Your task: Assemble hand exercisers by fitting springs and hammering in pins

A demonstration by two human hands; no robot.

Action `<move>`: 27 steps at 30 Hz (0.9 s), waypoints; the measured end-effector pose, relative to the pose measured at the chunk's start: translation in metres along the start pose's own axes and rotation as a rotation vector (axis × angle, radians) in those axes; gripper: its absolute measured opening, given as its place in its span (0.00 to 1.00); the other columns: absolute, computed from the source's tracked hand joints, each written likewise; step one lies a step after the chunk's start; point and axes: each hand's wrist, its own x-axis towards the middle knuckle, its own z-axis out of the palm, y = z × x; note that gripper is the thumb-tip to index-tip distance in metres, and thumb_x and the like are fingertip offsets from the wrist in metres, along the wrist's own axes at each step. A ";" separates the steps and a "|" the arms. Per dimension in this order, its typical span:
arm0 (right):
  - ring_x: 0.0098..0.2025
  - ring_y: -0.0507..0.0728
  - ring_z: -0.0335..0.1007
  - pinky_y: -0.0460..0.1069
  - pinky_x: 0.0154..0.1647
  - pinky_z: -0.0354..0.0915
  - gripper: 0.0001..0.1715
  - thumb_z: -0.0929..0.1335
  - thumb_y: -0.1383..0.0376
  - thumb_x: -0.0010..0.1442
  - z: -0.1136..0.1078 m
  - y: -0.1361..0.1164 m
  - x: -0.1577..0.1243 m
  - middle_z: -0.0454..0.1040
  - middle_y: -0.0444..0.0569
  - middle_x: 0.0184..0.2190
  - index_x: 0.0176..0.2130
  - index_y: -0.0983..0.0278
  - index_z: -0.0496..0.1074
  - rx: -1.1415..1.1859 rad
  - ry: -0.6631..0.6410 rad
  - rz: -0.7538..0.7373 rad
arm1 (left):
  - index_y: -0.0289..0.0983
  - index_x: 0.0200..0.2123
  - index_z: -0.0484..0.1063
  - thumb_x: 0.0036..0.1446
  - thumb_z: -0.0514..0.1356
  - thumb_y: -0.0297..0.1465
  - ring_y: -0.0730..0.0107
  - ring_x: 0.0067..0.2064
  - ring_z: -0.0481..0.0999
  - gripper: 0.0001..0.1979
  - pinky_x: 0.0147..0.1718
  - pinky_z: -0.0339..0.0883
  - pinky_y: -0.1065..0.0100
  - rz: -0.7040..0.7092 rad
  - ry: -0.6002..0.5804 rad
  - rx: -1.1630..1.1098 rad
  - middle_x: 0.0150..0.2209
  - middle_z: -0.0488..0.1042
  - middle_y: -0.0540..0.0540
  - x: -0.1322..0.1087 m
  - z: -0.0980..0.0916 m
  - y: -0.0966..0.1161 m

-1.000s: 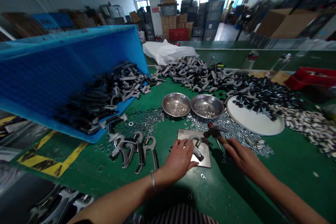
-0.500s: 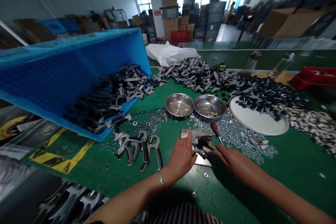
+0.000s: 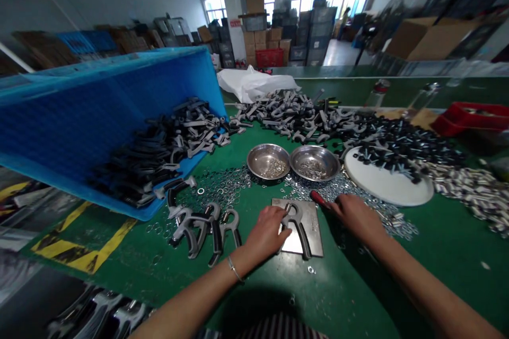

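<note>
My left hand [image 3: 267, 232] is closed on a grey clamp piece with black grips [image 3: 301, 230], which lies on a square metal plate [image 3: 315, 222]. To the right, my right hand [image 3: 356, 215] has its fingers together at the red-handled screwdriver [image 3: 319, 199], just beyond the plate's corner; the tool's shaft is hidden by the hand. Several similar clamp pieces [image 3: 214, 228] lie left of my left hand. Two steel bowls [image 3: 268, 161] [image 3: 314, 163] of small metal parts stand behind the plate. A loose nut [image 3: 312, 270] lies in front of it.
A tipped blue crate [image 3: 119, 85] with clamp parts fills the left. Behind the bowls is a heap of grey parts [image 3: 286, 111]. A white plate [image 3: 389, 190] with black-headed bolts, metal sleeves [image 3: 469, 188] and a red bin [image 3: 469, 118] are at right.
The dark-headed tool that my right hand held over the clamp piece is out of sight. My right hand has moved up and right to the screwdriver, whose handle has shifted slightly left.
</note>
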 end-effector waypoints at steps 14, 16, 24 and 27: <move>0.35 0.61 0.78 0.54 0.38 0.71 0.14 0.64 0.53 0.66 -0.012 -0.041 0.010 0.79 0.51 0.32 0.41 0.61 0.66 0.736 -0.003 -0.046 | 0.36 0.54 0.66 0.59 0.62 0.33 0.54 0.59 0.62 0.21 0.61 0.56 0.52 -0.075 -0.009 -0.014 0.55 0.68 0.39 -0.005 0.003 -0.009; 0.32 0.60 0.78 0.54 0.38 0.73 0.17 0.64 0.48 0.65 -0.008 -0.064 0.003 0.79 0.48 0.29 0.40 0.59 0.65 1.137 -0.042 0.013 | 0.37 0.53 0.66 0.58 0.62 0.33 0.54 0.58 0.63 0.20 0.60 0.57 0.53 -0.079 -0.003 -0.032 0.55 0.68 0.40 -0.005 0.004 -0.010; 0.29 0.62 0.78 0.56 0.34 0.73 0.18 0.64 0.46 0.65 0.029 -0.097 -0.001 0.80 0.48 0.28 0.40 0.56 0.62 1.237 -0.015 0.055 | 0.37 0.52 0.66 0.58 0.61 0.32 0.53 0.56 0.65 0.19 0.57 0.60 0.53 -0.033 0.093 -0.012 0.51 0.70 0.40 -0.006 0.012 -0.015; 0.30 0.62 0.78 0.55 0.35 0.73 0.17 0.62 0.46 0.66 0.029 -0.094 -0.004 0.80 0.49 0.28 0.40 0.56 0.61 1.175 0.001 0.069 | 0.36 0.52 0.66 0.57 0.61 0.31 0.53 0.56 0.66 0.19 0.57 0.60 0.53 -0.021 0.116 0.006 0.51 0.70 0.39 -0.007 0.013 -0.015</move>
